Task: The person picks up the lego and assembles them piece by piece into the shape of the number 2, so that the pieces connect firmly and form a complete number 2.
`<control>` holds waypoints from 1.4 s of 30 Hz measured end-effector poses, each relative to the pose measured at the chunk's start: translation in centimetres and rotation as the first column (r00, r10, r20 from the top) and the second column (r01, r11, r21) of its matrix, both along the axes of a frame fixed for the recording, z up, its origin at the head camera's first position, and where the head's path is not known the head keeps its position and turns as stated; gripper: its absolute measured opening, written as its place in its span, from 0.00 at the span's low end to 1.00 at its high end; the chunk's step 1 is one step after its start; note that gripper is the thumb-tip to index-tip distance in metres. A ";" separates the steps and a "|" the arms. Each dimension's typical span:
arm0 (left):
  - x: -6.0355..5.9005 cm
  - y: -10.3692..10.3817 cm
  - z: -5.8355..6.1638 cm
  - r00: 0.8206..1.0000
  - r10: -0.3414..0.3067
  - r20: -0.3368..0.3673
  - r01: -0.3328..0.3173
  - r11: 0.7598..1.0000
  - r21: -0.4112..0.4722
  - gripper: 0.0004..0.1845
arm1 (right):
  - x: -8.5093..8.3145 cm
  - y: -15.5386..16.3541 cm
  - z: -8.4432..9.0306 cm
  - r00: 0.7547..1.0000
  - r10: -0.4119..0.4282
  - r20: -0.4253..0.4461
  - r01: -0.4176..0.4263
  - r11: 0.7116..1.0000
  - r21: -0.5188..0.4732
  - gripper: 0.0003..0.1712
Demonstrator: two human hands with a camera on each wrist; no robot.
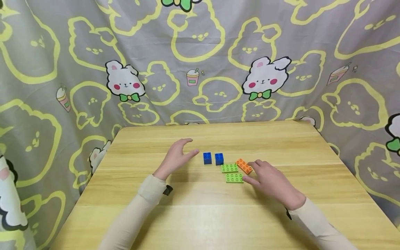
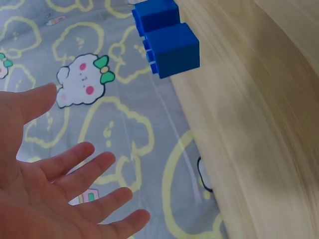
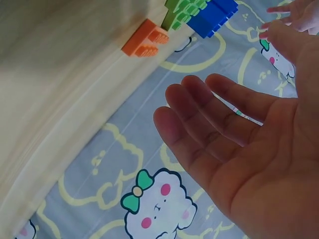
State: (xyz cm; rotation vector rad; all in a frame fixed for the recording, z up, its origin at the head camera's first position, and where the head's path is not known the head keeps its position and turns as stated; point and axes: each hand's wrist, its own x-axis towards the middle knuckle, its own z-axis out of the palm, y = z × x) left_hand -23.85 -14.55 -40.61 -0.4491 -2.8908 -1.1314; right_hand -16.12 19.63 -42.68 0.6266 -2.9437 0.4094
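Two blue bricks (image 1: 207,158) (image 1: 219,158) stand side by side mid-table. To their right lie two green plates (image 1: 229,168) (image 1: 234,177) and an orange plate (image 1: 244,166). My left hand (image 1: 191,147) hovers just left of the blue bricks with its fingers spread, holding nothing. My right hand (image 1: 251,172) is open beside the orange plate and the nearer green plate, fingertips close to them. The left wrist view shows the empty palm (image 2: 65,174) and a blue brick (image 2: 172,50). In the right wrist view the open palm (image 3: 239,139) is apart from the orange plate (image 3: 145,38).
The wooden table (image 1: 200,215) is bare in front of and behind the bricks. A grey cloth printed with rabbits (image 1: 200,69) hangs around the back and both sides of the table. Both arms wear cream sleeves.
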 end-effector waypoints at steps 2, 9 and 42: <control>0.0 0.3 -0.1 1.000 0.003 0.020 -0.003 1.000 0.018 0.34 | 0.0 -0.1 -0.2 1.000 0.010 0.003 -0.010 1.000 0.003 0.33; -0.1 1.1 -0.7 0.997 -0.009 0.081 0.001 0.995 0.097 0.34 | -0.1 -0.3 -0.6 0.999 0.037 0.012 -0.037 0.999 0.002 0.31; -2.7 2.4 -3.0 0.928 -0.118 0.355 0.041 0.975 0.218 0.29 | -2.8 -1.5 -2.9 0.970 0.179 0.164 -0.153 0.975 -0.163 0.11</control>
